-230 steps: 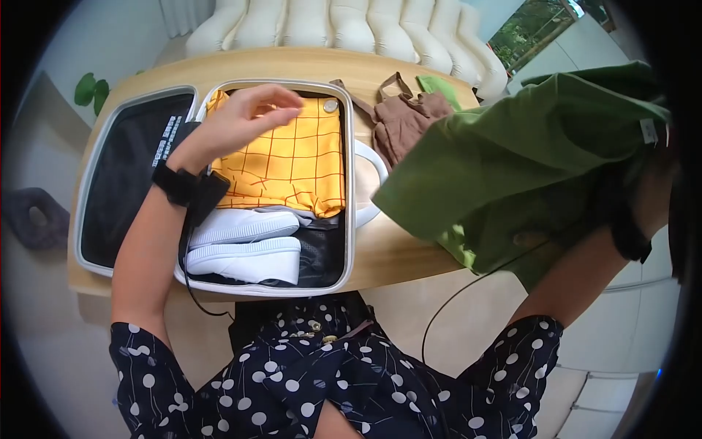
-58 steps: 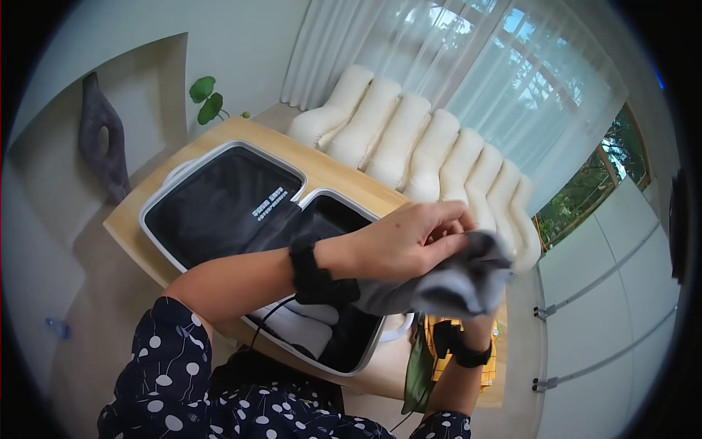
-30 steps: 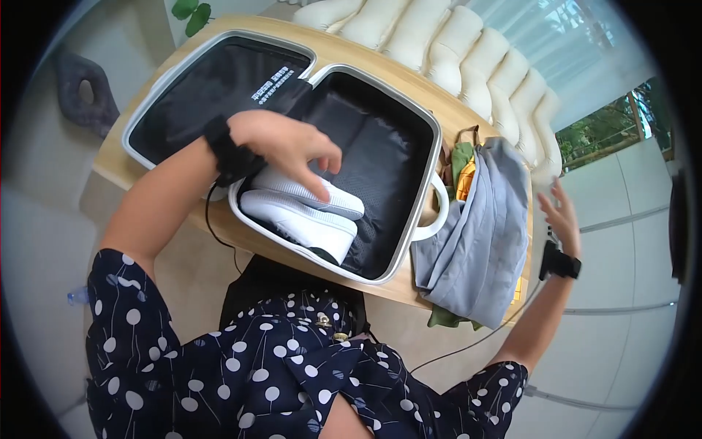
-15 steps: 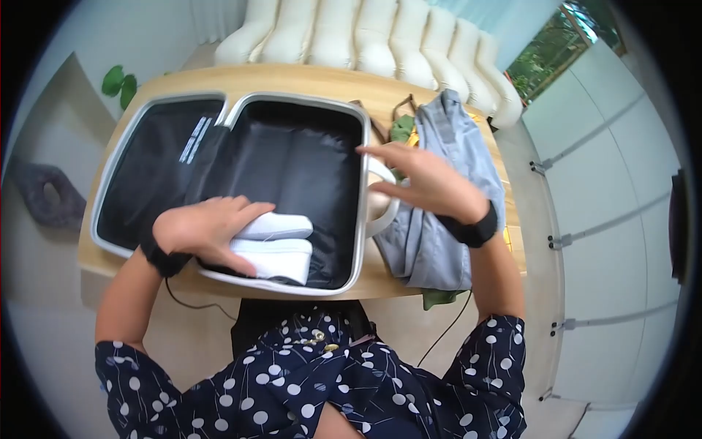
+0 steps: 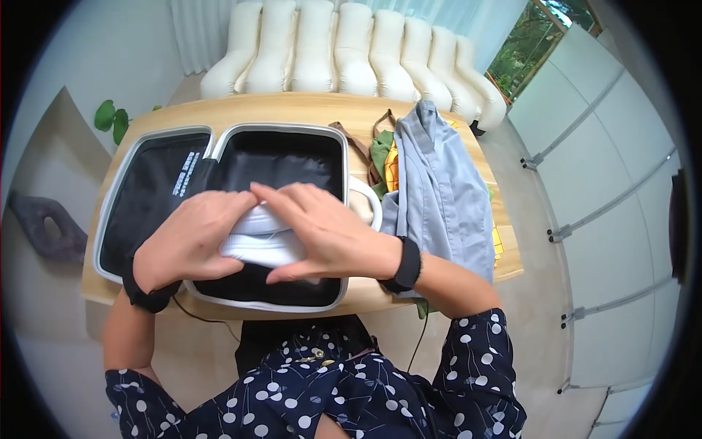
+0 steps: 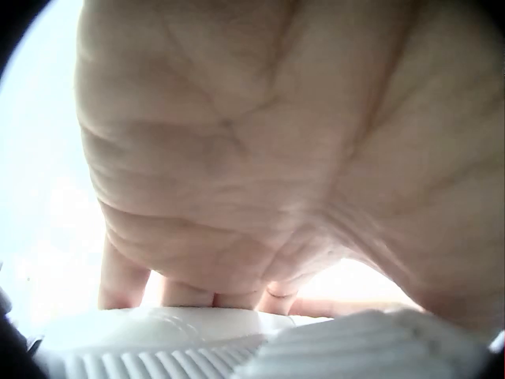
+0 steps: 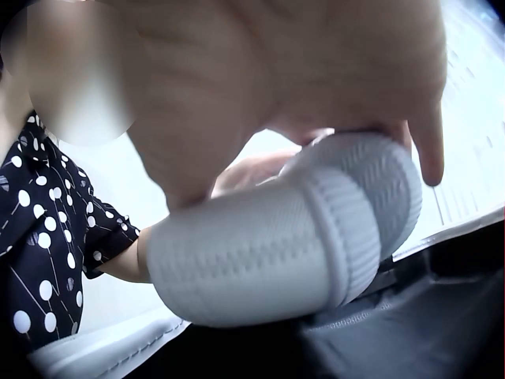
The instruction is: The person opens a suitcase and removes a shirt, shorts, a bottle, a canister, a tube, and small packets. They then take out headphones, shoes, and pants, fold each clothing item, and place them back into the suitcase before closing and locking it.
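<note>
Together, the left hand [image 5: 191, 238] and right hand [image 5: 325, 233] are bending round and gripping the white shoes [image 5: 265, 247], mid-frame, over the case [image 5: 263, 306]. A gray shirt [image 5: 455, 194] is lying at right; a couch [image 5: 355, 62] is standing up top.

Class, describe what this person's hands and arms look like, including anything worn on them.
Both the left hand and right hand are without gloves. Each wrist wears a black band. The dark navy sleeves end near the elbows and are patterned with white dots on thin stems. One thin dark cable runs near the left wrist, another below the right forearm.
</note>
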`<state>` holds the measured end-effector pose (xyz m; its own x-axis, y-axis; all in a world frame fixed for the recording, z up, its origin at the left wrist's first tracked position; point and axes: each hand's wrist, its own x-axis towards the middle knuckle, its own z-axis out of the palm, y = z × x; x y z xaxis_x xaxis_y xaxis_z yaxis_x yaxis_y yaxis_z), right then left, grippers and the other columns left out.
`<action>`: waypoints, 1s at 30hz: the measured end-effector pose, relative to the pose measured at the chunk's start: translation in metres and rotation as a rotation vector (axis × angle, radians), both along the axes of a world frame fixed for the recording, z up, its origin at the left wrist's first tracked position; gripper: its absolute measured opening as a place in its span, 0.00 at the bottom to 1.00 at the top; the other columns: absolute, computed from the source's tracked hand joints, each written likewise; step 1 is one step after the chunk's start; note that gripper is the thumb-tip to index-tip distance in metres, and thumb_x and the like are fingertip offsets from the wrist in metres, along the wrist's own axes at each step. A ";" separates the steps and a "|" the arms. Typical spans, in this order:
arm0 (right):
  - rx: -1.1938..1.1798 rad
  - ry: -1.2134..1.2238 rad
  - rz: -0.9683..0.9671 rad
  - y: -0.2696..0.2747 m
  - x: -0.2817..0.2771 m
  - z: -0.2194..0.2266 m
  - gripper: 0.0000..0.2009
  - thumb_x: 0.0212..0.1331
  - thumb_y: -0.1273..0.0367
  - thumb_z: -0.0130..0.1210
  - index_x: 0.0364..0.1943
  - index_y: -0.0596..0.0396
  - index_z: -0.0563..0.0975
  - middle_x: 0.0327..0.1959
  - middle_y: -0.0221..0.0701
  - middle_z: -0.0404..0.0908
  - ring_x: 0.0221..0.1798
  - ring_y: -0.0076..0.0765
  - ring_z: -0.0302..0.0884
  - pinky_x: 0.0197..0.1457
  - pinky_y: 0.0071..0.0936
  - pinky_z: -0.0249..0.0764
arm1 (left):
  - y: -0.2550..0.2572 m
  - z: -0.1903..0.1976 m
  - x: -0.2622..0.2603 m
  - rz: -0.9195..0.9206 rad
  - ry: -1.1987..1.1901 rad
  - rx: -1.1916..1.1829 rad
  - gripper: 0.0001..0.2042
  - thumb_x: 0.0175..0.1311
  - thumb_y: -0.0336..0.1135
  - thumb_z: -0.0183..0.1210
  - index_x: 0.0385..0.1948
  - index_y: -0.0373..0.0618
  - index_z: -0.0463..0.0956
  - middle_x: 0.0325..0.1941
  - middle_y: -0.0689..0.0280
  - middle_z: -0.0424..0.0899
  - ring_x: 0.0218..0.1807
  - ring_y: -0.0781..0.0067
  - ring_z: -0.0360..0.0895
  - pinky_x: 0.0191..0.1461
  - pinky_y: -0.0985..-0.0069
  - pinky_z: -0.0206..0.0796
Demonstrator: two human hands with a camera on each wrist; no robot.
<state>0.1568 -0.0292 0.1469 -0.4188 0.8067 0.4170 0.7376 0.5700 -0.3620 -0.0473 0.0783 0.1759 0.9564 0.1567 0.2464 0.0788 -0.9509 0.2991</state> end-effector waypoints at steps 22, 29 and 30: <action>-0.298 0.733 -0.394 -0.007 0.080 0.028 0.34 0.48 0.64 0.66 0.60 0.59 0.64 0.53 0.35 0.72 0.56 0.29 0.68 0.57 0.26 0.66 | 0.023 0.030 0.109 -0.089 -0.417 0.478 0.30 0.41 0.22 0.57 0.54 0.51 0.69 0.53 0.57 0.73 0.59 0.53 0.66 0.63 0.60 0.59; 0.079 0.463 -0.861 -0.048 0.149 0.032 0.41 0.46 0.61 0.66 0.62 0.68 0.58 0.55 0.47 0.72 0.56 0.40 0.71 0.56 0.31 0.68 | 0.010 -0.035 0.221 0.008 -0.531 0.082 0.34 0.55 0.37 0.61 0.65 0.53 0.56 0.62 0.44 0.62 0.61 0.43 0.64 0.62 0.59 0.61; 0.009 0.216 -0.938 -0.056 0.163 0.021 0.42 0.45 0.60 0.66 0.63 0.68 0.57 0.55 0.50 0.71 0.57 0.44 0.70 0.57 0.33 0.67 | 0.008 -0.058 0.229 0.021 -0.343 0.090 0.33 0.58 0.44 0.59 0.65 0.51 0.55 0.61 0.43 0.62 0.61 0.42 0.64 0.62 0.56 0.59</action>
